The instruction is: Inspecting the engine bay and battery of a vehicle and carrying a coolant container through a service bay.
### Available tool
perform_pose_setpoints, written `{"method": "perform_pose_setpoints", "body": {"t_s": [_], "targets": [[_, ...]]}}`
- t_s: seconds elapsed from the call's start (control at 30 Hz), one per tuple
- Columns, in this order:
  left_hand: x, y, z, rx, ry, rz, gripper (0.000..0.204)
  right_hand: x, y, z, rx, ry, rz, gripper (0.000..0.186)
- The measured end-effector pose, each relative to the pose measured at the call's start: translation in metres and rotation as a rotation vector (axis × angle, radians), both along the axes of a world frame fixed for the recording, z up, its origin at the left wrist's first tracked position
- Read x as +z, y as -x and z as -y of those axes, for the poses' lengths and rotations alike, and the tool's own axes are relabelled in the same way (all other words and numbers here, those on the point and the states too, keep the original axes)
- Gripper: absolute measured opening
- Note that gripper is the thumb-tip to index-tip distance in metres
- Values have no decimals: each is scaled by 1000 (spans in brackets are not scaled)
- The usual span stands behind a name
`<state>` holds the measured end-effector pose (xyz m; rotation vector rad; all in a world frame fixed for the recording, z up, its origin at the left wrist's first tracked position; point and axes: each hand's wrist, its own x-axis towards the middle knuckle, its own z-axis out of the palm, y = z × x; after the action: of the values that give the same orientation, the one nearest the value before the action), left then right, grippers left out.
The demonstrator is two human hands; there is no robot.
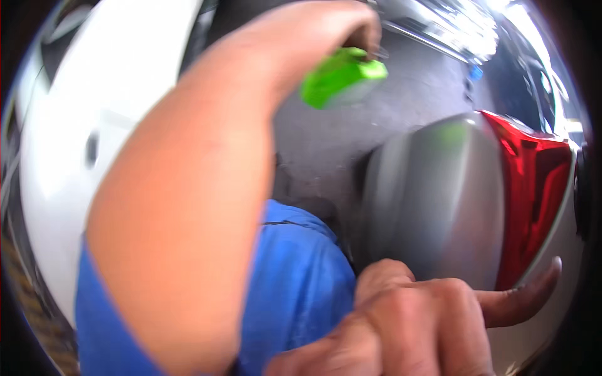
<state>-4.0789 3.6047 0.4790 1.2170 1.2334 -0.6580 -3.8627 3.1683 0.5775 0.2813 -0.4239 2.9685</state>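
My left arm crosses the view from the lower left, out of a blue sleeve. At its far end my left hand (367, 31) is closed on a bright green, blocky object (338, 78) with a paler underside; blur hides its exact kind. Low on the right is my right hand (417, 319), seen from the knuckle side. Most of its fingers are bent under, while one sticks out to the right, close to the lower end of a red tail light (530, 188). Whatever lies beneath the bent fingers is hidden. Beside this hand curves a grey car body (439, 207).
A white car (106, 75) with a dark oval spot takes up the left side. Dark grey floor (332, 141) runs between the two cars. Shiny chrome and glass of another vehicle (445, 28) appear at the top. Blue clothing (298, 276) covers my body.
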Motion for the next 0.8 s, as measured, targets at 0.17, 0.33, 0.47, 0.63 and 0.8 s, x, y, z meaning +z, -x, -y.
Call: {"method": "perform_pose_setpoints", "body": {"t_s": [0.17,0.33,0.47,0.63,0.8], "targets": [[29,-38,-107,-129,-431,-114,56,10,6,-177,-345,-128,-3,60],[22,23,-222,-46,-499,-196,52,11,48,-308,-354,-237,-154,60],[-50,29,-279,-66,-624,-94,40,-18,14,-450,-453,-388,-242,62],[-161,95,-300,69,-828,-25,38,-116,5,-627,-367,-1701,829,65],[-257,99,-313,304,-789,13,37,-255,-76,-734,-152,-1924,1462,57]]}}
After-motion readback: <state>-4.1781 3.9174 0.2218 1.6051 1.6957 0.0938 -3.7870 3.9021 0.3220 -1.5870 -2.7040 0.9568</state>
